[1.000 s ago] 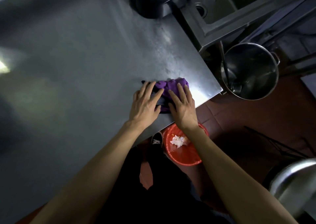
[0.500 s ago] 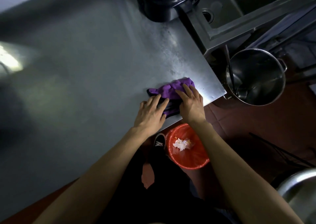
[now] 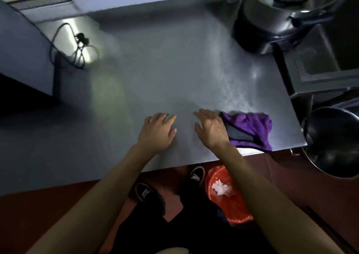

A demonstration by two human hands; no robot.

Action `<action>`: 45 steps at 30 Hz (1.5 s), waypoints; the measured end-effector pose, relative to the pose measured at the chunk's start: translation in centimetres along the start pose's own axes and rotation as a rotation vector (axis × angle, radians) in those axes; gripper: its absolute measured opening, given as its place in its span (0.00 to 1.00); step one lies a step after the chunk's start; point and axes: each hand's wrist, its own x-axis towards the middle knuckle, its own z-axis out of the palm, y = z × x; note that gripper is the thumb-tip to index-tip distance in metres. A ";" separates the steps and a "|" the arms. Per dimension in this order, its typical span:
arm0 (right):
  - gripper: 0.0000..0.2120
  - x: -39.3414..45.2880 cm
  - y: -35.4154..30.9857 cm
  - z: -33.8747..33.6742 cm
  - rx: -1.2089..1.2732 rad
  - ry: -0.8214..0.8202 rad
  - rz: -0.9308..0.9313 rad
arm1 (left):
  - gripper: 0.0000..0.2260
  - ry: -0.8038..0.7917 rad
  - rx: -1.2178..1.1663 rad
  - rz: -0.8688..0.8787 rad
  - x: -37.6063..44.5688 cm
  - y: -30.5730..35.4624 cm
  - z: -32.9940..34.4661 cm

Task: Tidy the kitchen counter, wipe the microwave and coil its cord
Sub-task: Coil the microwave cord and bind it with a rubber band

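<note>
Steel table in a dim kitchen; at far left the loose cord with its plug lies well apart from both hands. Left hand and right hand hover with fingers relaxed, holding nothing; the purple cloth, soft and light, lies just beside the right hand, best gathered mid-bunch.

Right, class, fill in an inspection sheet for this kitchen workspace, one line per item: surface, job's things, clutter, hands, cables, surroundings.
Surface: steel counter, dull, streaky towards its right side.
Job's things: purple cloth crumpled at the counter's near right corner; grey appliance at the left edge, possibly the microwave.
Clutter: metal cooker pot at the far right.
Hands: left hand and right hand open, holding nothing.
Cables: black cord loose, uncoiled, beside the appliance.
Surroundings: red bin with scraps and steel pot below the counter.
</note>
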 end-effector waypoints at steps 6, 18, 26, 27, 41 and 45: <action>0.20 3.3 -10.5 1.7 -0.013 -0.074 -0.159 | 0.24 0.044 -0.059 -0.192 -6.0 -9.7 -3.0; 0.19 3.9 -30.9 7.6 -0.026 -0.117 -0.259 | 0.24 0.231 -0.283 -0.340 -16.9 -27.4 -4.1; 0.19 3.5 -35.8 9.3 -0.023 -0.140 -0.210 | 0.22 0.286 -0.336 -0.295 -18.8 -32.5 -4.7; 0.19 3.5 -35.7 9.3 -0.016 -0.142 -0.208 | 0.22 0.291 -0.342 -0.294 -18.6 -32.5 -4.6; 0.18 14.3 -31.6 8.9 0.146 -0.156 -0.145 | 0.24 0.158 -0.370 -0.342 -7.6 -32.7 -6.3; 0.17 18.3 -30.1 9.0 0.171 -0.177 -0.153 | 0.24 0.104 -0.321 -0.369 -3.9 -33.0 -7.1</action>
